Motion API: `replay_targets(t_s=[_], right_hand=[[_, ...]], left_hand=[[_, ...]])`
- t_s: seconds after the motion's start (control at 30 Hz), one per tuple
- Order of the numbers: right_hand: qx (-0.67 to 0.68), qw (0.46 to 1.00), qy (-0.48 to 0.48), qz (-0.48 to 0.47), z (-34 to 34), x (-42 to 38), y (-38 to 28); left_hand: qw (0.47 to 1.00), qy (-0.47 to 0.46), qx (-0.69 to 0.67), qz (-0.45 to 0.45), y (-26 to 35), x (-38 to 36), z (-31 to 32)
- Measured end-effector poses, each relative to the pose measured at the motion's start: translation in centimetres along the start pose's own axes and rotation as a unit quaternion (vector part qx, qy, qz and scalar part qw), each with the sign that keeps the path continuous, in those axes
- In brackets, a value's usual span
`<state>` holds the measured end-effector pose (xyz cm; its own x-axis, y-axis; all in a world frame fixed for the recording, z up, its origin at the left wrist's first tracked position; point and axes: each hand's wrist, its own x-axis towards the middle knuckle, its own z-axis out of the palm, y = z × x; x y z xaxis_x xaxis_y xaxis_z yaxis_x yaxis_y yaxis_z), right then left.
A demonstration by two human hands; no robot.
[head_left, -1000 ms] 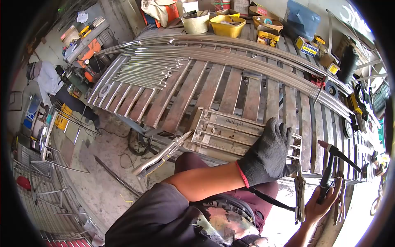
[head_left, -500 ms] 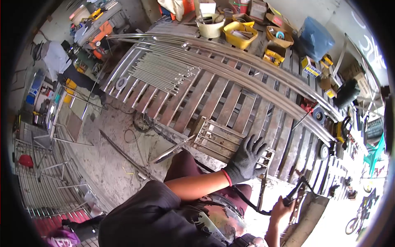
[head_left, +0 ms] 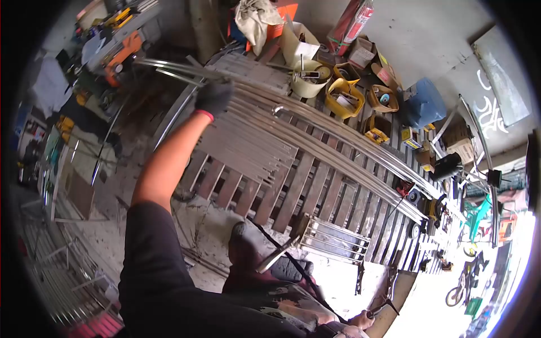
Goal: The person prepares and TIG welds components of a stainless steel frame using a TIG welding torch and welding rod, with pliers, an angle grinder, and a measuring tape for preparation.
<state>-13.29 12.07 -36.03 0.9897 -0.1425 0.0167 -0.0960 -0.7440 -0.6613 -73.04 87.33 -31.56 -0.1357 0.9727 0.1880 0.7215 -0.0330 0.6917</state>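
Note:
My left hand [head_left: 214, 97], in a dark grey glove with a red cuff, reaches out to the far left end of the table. It overlaps the long metal tubes [head_left: 315, 132] there, and motion smears its fingers. Just below it lies a row of shorter thin metal rods [head_left: 242, 143], side by side. Low on the right, my bare right hand [head_left: 362, 320] is wrapped round the black handle of a welding electrode holder [head_left: 384, 307]. A black cable [head_left: 287, 254] runs across my lap towards it. A small barred metal frame [head_left: 335, 239] sits at the table's near edge.
The slatted table [head_left: 301, 183] fills the middle. Along its back stand a white bucket [head_left: 309, 84], yellow tubs [head_left: 344, 98], a blue container [head_left: 424, 102] and boxes. A fire extinguisher [head_left: 356, 22] is behind them. Another person [head_left: 53, 84] bends at the far left. Metal frames [head_left: 62, 265] stand lower left.
My left hand has gone from above the small barred frame, fingers spread, to the far left over the long tubes. The view has shifted; my right hand now appears lower, still gripping the holder.

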Motion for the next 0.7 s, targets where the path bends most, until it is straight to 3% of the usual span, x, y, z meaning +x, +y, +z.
replay_targets(t_s=[0.03, 0.07, 0.13, 0.2, 0.27, 0.3, 0.33, 0.4, 0.43, 0.57, 0.67, 0.7], right_hand=[[-0.011, 1.0, 0.011, 0.011, -1.2, -1.2, -0.3], [-0.024, 0.999, 0.019, 0.011, -2.4, -2.2, -0.4], [-0.048, 0.998, 0.03, 0.005, -4.4, -4.6, -1.3], [-0.063, 0.997, 0.038, -0.002, -5.8, -6.8, -2.1], [-0.074, 0.996, 0.04, -0.009, -6.6, -8.5, -2.6], [-0.078, 0.996, 0.037, -0.015, -7.0, -9.1, -2.8], [-0.083, 0.996, 0.034, -0.021, -7.4, -9.7, -3.0], [-0.09, 0.995, 0.034, -0.024, -7.9, -10.8, -3.2], [-0.094, 0.995, 0.034, -0.024, -8.2, -11.3, -3.0], [-0.099, 0.994, 0.031, -0.025, -9.0, -13.0, -2.4], [-0.102, 0.994, 0.02, -0.022, -9.7, -14.1, -1.2], [-0.101, 0.995, 0.012, -0.021, -10.1, -14.1, -0.6]], left_hand=[[1.0, 0.019, -0.014, -0.006, -0.2, 2.8, -1.5], [0.998, 0.014, 0.059, -0.037, -1.8, 6.7, -1.7], [0.97, 0.022, 0.2, 0.136, -7.8, 15.2, 0.7], [0.919, 0.148, 0.28, 0.234, -13.9, 23.4, 5.8], [0.982, 0.108, 0.024, 0.155, -13.8, 28.7, 8.2], [0.985, 0.083, -0.105, 0.111, -12.9, 30.7, 8.8], [0.969, 0.053, -0.232, 0.065, -11.4, 32.3, 9.2], [0.882, -0.017, -0.47, -0.03, -7.4, 35.0, 10.3], [0.835, -0.01, -0.521, -0.177, -3.5, 34.8, 9.9], [0.85, 0.118, -0.513, -0.012, 0.2, 38.6, 11.7], [0.926, 0.127, -0.355, 0.033, 7.2, 36.2, 13.7], [0.932, 0.088, -0.329, 0.121, 6.9, 37.4, 15.5]])
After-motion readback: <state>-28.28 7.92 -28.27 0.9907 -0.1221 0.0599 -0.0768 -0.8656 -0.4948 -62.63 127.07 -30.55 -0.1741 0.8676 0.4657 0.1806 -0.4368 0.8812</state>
